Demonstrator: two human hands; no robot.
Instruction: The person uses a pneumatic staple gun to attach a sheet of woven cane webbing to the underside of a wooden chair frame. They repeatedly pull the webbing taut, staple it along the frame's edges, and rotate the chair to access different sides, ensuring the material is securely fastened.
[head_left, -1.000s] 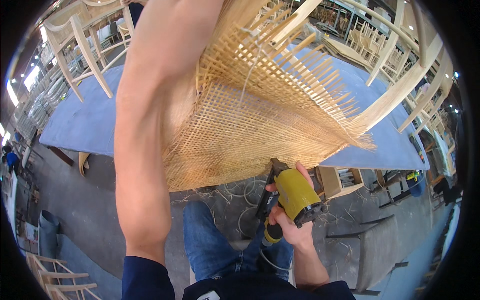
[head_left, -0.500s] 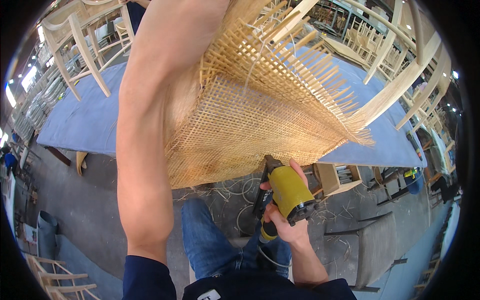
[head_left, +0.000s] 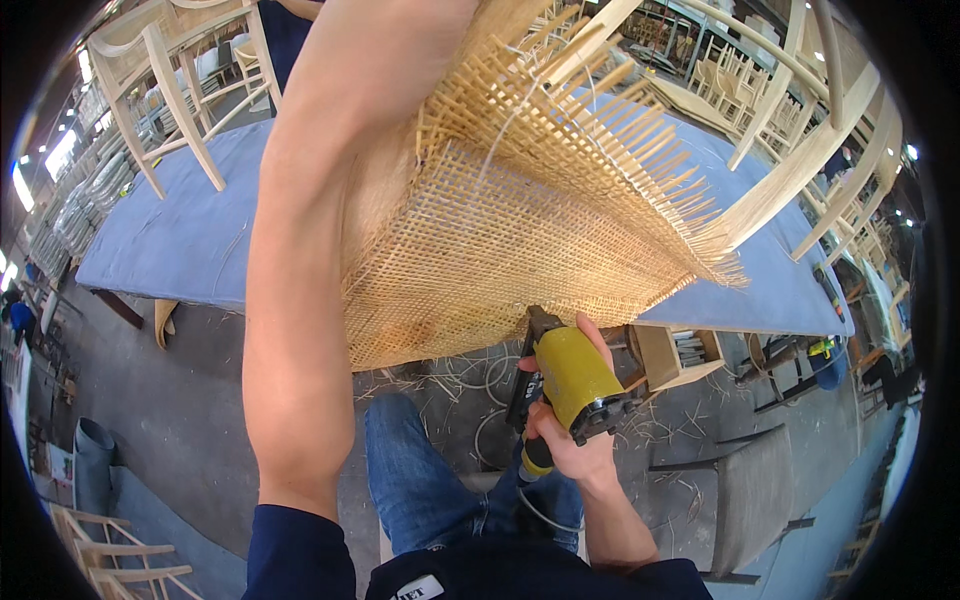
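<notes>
A wooden chair frame [head_left: 800, 170] with a woven cane seat [head_left: 500, 250] is tipped up in front of me, loose cane ends fringing its right side. My left forearm runs up across the left of the cane; my left hand is hidden behind the top of the seat. My right hand [head_left: 570, 440] grips a yellow and black pneumatic stapler [head_left: 565, 385], its nose touching the lower edge of the cane weave.
A blue padded workbench [head_left: 180, 240] lies behind the chair, with another pale wooden chair [head_left: 170, 90] standing on it at the left. Cane offcuts [head_left: 470, 385] litter the grey floor. More chair frames are stacked at the back right. A small wooden box [head_left: 670, 355] sits under the bench.
My right hand has raised the stapler a little, up to the lower edge of the cane. The chair and left arm have barely shifted.
</notes>
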